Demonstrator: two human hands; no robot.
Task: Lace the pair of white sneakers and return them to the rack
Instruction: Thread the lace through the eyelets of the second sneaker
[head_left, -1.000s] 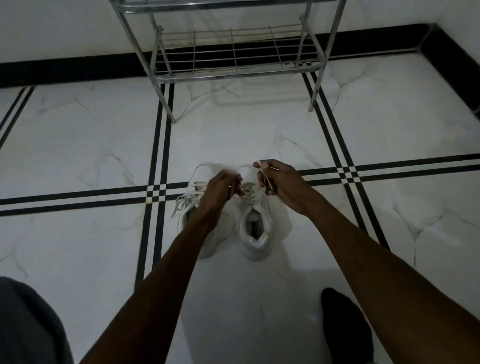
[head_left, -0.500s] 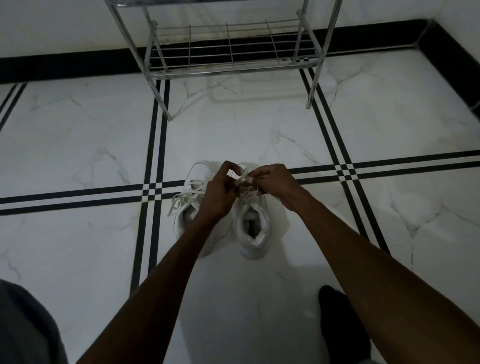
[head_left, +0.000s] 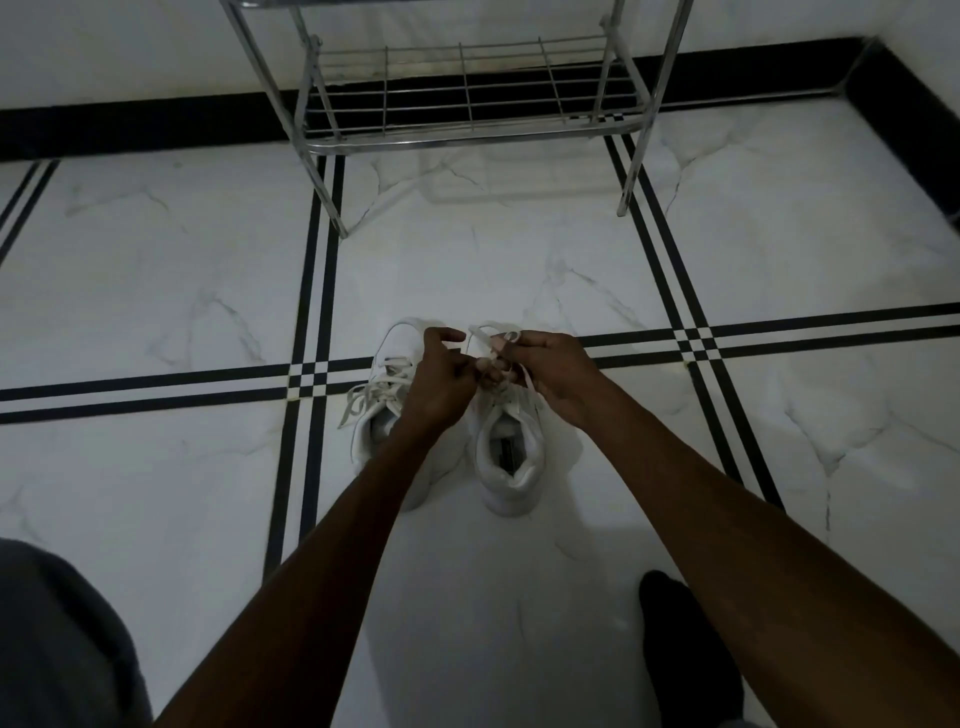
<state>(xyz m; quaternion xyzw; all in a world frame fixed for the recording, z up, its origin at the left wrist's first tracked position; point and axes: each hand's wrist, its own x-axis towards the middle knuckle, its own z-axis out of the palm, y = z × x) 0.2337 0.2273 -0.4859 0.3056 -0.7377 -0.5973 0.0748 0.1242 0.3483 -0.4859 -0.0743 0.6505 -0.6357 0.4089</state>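
Head view, both hands (head_left: 498, 376) pinching sneaker lace (head_left: 480, 338)

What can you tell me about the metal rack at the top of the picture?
The rack looks like shiny chrome metal tubing with a wire-grid bottom shelf. Slanted legs stand on the white marble floor, against the wall with its black baseboard. The visible shelf holds nothing; a higher tier is cut off by the frame. It stands apart from the sneakers, and neither hand touches it.
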